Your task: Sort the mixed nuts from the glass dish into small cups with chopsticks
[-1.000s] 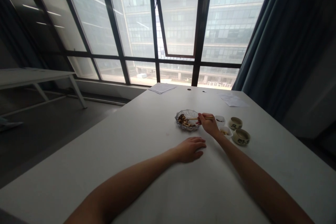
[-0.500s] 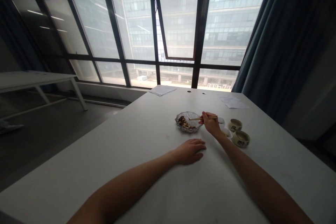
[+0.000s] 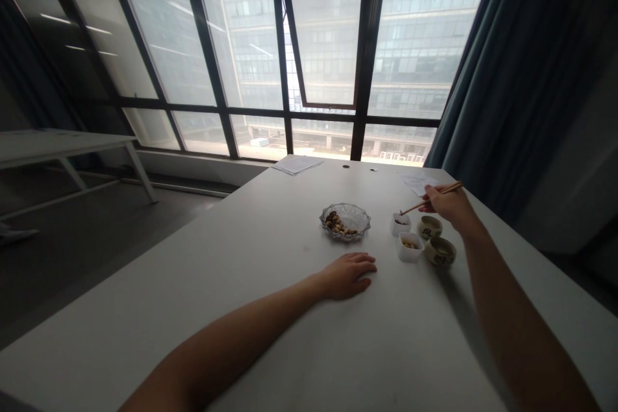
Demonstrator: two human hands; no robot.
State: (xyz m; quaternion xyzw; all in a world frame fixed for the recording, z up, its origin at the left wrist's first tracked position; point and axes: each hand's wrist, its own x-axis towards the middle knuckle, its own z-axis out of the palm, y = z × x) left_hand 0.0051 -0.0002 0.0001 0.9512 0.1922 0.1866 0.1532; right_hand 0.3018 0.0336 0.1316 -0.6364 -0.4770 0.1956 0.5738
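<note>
My right hand (image 3: 450, 205) grips a pair of wooden chopsticks (image 3: 427, 199), their tips just above the farther of two small white square cups (image 3: 400, 224). The nearer white cup (image 3: 409, 248) holds something pale. A clear glass dish (image 3: 346, 221) with mixed nuts and beans sits to the left of the cups. My left hand (image 3: 348, 275) lies flat on the white table (image 3: 270, 257), fingers stretched out, a short way in front of the dish and holding nothing.
Two round ceramic cups (image 3: 429, 227) (image 3: 440, 251) stand right of the white cups. Papers (image 3: 297, 164) lie at the table's far edge, more sheets (image 3: 417, 183) at the far right. Another table (image 3: 62, 141) stands at the left; dark curtains (image 3: 526, 77) hang right.
My right hand has carried the chopsticks from the glass dish rightward, over the farther white cup. The left hand has stayed put.
</note>
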